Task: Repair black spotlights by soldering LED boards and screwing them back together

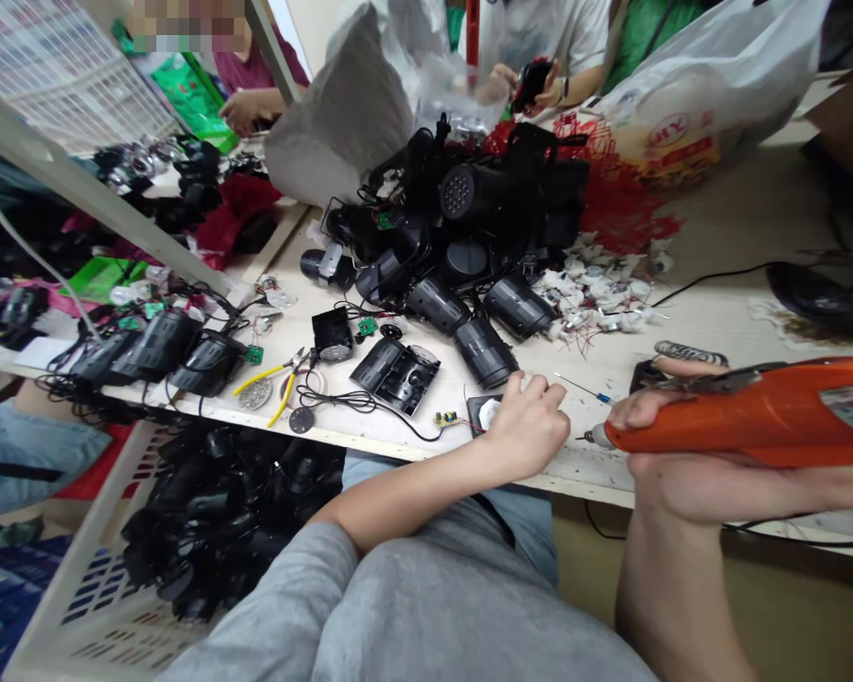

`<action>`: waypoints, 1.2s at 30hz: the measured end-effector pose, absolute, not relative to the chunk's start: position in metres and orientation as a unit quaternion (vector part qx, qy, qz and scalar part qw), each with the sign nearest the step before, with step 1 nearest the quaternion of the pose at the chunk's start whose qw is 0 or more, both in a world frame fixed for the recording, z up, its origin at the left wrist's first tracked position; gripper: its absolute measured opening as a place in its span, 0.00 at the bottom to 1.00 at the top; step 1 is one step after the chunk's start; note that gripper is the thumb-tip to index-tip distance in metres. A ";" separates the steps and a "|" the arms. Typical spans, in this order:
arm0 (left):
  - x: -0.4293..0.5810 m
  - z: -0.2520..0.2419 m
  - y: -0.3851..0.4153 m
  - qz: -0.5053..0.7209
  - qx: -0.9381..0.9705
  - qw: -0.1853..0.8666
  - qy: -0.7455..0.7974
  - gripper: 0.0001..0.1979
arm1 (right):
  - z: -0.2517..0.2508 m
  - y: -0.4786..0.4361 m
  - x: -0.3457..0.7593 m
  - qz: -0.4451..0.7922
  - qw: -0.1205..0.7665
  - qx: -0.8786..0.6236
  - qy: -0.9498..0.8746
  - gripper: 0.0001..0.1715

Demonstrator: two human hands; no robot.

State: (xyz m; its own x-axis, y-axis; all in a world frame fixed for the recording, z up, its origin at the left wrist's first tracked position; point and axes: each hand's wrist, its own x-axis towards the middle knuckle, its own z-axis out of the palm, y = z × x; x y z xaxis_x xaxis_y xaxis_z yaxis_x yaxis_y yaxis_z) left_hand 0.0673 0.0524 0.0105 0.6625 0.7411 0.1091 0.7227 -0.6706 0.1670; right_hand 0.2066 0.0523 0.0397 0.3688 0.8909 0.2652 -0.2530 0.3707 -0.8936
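Observation:
My right hand grips an orange electric screwdriver from below. Its bit points left, towards my other hand, and is apart from it. My left hand rests at the table's front edge with its fingers curled down; what they hold, if anything, is hidden. Partly under that wrist lies a black square part with a white piece on it, and a small circuit board on wires is beside it. An opened black housing lies further left. A thin screwdriver with a blue end lies between my hands.
Black lamp-like housings are piled behind my left hand, beside small white wired parts. Yellow-handled pliers lie left. A crate of black parts stands below. Plastic bags stand at the back; other people work across the table.

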 end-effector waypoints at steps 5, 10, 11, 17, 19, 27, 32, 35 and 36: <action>0.078 0.011 0.056 0.047 0.918 0.028 0.392 0.12 | 0.056 0.054 0.202 0.265 0.765 -0.382 -0.446 0.44; 0.088 0.013 0.061 0.029 0.922 0.058 0.381 0.12 | 0.055 0.052 0.202 0.274 0.764 -0.406 -0.420 0.49; 0.087 0.015 0.062 0.026 0.921 0.066 0.384 0.13 | 0.053 0.051 0.203 0.284 0.759 -0.416 -0.414 0.51; 0.051 0.038 0.058 0.051 0.888 0.060 0.452 0.07 | 0.043 0.043 0.213 0.309 0.751 -0.457 -0.364 0.55; 0.038 0.041 0.052 0.055 0.880 0.056 0.469 0.12 | 0.040 0.042 0.213 0.329 0.743 -0.468 -0.348 0.55; 0.028 0.024 0.037 0.045 0.872 0.055 0.484 0.18 | 0.035 0.045 0.202 0.329 0.754 -0.472 -0.317 0.57; 0.014 0.026 0.040 0.026 0.876 0.078 0.475 0.20 | 0.033 0.045 0.206 0.324 0.755 -0.489 -0.293 0.58; 0.002 0.024 0.040 0.037 0.883 0.092 0.459 0.23 | 0.032 0.044 0.209 0.326 0.759 -0.482 -0.293 0.58; -0.003 0.023 0.039 0.049 0.883 0.100 0.457 0.23 | 0.032 0.043 0.210 0.329 0.758 -0.480 -0.294 0.58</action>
